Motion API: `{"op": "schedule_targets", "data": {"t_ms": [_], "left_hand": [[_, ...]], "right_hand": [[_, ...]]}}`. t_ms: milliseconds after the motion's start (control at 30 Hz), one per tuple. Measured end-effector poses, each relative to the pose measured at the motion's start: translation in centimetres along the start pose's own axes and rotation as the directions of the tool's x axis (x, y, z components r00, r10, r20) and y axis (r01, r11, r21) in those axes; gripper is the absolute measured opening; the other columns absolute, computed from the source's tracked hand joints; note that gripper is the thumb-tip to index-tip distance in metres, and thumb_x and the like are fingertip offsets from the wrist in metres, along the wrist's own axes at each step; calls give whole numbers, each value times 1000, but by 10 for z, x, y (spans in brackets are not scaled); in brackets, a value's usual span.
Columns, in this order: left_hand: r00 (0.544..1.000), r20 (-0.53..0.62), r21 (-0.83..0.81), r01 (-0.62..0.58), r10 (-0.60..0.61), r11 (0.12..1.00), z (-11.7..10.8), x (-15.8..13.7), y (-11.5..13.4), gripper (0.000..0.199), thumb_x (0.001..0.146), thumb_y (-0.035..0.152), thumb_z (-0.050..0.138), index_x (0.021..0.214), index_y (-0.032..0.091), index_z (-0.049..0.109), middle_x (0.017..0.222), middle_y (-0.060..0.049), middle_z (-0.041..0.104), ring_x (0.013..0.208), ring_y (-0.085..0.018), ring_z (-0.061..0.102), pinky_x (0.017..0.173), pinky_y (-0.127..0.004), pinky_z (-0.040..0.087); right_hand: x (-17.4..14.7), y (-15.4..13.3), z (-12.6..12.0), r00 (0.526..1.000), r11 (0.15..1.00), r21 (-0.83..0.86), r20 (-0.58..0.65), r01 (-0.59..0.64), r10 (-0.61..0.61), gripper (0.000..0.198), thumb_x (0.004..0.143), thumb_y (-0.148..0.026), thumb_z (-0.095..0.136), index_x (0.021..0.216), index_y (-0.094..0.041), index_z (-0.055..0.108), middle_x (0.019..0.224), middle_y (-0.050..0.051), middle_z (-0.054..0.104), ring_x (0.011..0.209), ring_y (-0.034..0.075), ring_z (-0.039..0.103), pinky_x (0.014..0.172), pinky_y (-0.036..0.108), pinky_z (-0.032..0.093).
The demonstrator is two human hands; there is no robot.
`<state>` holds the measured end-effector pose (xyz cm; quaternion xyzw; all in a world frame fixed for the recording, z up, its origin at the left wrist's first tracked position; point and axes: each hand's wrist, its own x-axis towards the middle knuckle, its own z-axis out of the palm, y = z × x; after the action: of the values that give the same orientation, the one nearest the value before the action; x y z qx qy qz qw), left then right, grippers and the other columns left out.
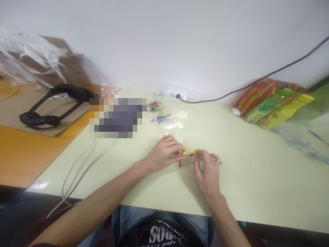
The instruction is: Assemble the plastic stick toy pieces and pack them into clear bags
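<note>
My left hand [166, 153] is closed around a small plastic piece with a red bar [179, 161] and a yellow end [184, 153] showing at the fingertips. A bit of green shows under its fingers. Just to the right, my right hand [207, 168] pinches a thin yellow plastic stick [189, 147], which slants up and to the left. A small blue tip [220, 163] sticks out beyond the right hand's fingers. The two hands are close together over the pale table, and a narrow gap separates the yellow stick from the left hand's piece.
Colourful small plastic pieces [160, 118] lie beside clear wrapping [177, 121] behind my hands. A blurred-out dark device [118, 118] with cables is at left, near a black frame-shaped headset [41, 120]. A power strip [174, 92], bottle [269, 106] and snack bags [253, 97] stand by the wall.
</note>
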<state>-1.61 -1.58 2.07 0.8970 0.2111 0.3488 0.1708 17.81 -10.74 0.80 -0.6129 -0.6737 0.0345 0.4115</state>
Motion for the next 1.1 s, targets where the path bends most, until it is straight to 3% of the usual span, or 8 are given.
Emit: {"op": "schedule_targets", "data": {"t_ms": [333, 567, 1100], "left_hand": [[1000, -1, 4, -2, 2, 1000, 0, 0, 1, 15, 97, 33, 67, 105, 20, 68, 98, -4, 73, 95, -18, 64, 101, -39, 44], [1000, -3, 10, 4, -4, 1000, 0, 1, 1, 17, 98, 34, 66, 106, 20, 69, 98, -4, 73, 94, -18, 63, 100, -39, 44], [999, 11, 40, -39, 38, 998, 5, -1, -2, 16, 100, 33, 63, 107, 22, 71, 101, -3, 77, 96, -18, 66, 103, -40, 43]], "right_hand": [[1, 3, -1, 1000, 981, -190, -12, 19, -22, 15, 96, -22, 54, 82, -21, 57, 77, 1, 69, 80, 22, 56, 86, 40, 30], [0, 4, 1, 999, 955, -294, 12, -45, 50, 16, 93, -25, 56, 79, -20, 61, 94, 7, 63, 89, 25, 51, 82, 40, 27], [-3, 6, 5, 995, 957, -284, 60, -57, 77, 23, 93, -25, 57, 72, -19, 58, 95, 8, 59, 91, 25, 49, 82, 41, 26]]}}
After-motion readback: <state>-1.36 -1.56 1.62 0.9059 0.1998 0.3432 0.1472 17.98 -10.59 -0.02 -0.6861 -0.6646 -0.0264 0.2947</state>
